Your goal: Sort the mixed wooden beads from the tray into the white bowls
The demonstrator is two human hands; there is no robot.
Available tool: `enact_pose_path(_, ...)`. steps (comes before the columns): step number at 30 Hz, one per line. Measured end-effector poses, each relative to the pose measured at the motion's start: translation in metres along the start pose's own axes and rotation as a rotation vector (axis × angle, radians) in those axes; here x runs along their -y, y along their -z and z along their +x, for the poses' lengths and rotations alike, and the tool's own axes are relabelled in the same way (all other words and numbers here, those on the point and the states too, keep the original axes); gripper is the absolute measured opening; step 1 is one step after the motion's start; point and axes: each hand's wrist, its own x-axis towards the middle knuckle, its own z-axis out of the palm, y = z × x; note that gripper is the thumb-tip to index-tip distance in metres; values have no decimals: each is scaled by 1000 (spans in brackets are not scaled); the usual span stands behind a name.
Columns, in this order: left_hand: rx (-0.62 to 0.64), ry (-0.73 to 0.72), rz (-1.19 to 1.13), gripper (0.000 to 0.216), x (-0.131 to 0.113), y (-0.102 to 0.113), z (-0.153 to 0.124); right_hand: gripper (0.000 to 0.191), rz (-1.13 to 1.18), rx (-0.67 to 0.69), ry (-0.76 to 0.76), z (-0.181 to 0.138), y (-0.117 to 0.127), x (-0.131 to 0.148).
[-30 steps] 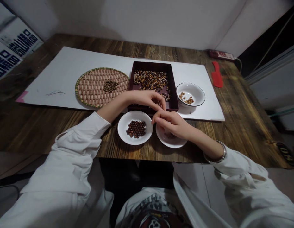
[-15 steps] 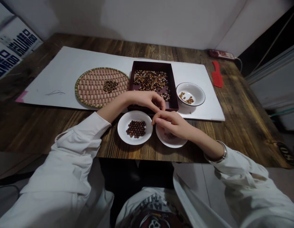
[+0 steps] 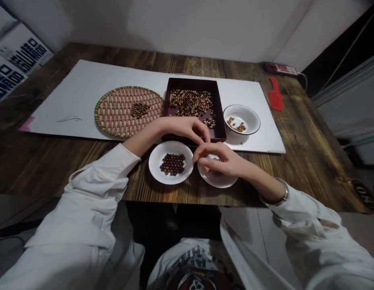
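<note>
My left hand (image 3: 188, 128) reaches over the front edge of a dark red box (image 3: 222, 117), its fingers bent down and closed; whatever is between the tips is hidden. The box holds many mixed beads (image 3: 191, 101). Over a small white plate (image 3: 218, 185) hovers my right hand (image 3: 224, 159), open, thumb apart from the forefinger. That plate's beads are partly covered by the hand. The fingertips of both hands are close together. Left of them, a second white plate (image 3: 155, 171) carries dark brown beads (image 3: 172, 164).
A round woven mat (image 3: 114, 108) with greenish-brown beads (image 3: 140, 110) lies on a white board (image 3: 75, 92). Right of the box stands a white bowl (image 3: 253, 123) with tan beads (image 3: 239, 127). A red comb (image 3: 275, 98) and a power strip (image 3: 280, 69) lie on the wooden table (image 3: 310, 141).
My right thumb has dropped away from the forefinger, so that hand has opened over the plate. My left hand stays almost where it was.
</note>
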Motion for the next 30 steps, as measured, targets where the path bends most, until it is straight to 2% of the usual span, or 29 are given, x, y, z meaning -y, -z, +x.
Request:
enact_pose_path(9, -36, 5, 4, 18, 4, -4, 1, 30, 219, 20, -81, 0, 0, -5)
enact_pose_path(18, 20, 14, -11, 20, -2, 0, -2, 28, 223, 19, -88, 0, 0, -3)
enact_pose_path(30, -48, 9, 32, 17, 1, -6, -1, 28, 198, -3, -113, 1, 0, -6)
